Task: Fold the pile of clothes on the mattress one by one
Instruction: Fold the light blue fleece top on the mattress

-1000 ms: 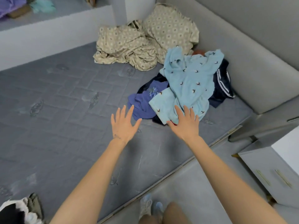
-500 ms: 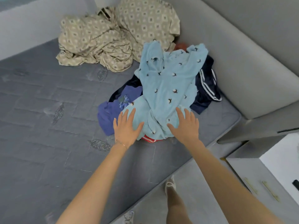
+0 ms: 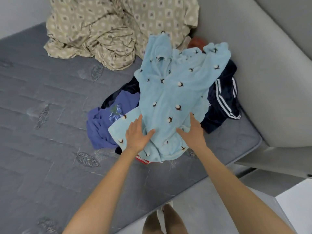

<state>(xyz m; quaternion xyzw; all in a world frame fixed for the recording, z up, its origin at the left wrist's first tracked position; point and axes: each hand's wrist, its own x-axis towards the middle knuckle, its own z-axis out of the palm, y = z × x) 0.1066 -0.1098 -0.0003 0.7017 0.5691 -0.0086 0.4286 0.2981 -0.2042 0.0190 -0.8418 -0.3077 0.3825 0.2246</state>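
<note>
A pile of clothes lies at the right end of the grey mattress (image 3: 42,149). On top is a light blue fleece garment (image 3: 175,92) dotted with white cotton flowers. Under it show a purple shirt (image 3: 99,129), a navy garment with white stripes (image 3: 224,100) and a red-and-white striped edge (image 3: 143,160). My left hand (image 3: 137,135) lies flat on the lower left of the blue garment, fingers straight and spread. My right hand (image 3: 191,130) rests on its lower right, fingers stretched out. Neither hand grips the cloth.
A crumpled beige patterned sheet (image 3: 104,31) and matching pillow (image 3: 162,16) lie at the mattress's far end. A grey padded bed frame (image 3: 270,73) borders the right side. A white cabinet (image 3: 295,205) stands at lower right. My legs (image 3: 162,220) are beside the mattress edge.
Both hands have reached forward from the bare mattress onto the light blue garment. The view has moved closer to the pile and turned right.
</note>
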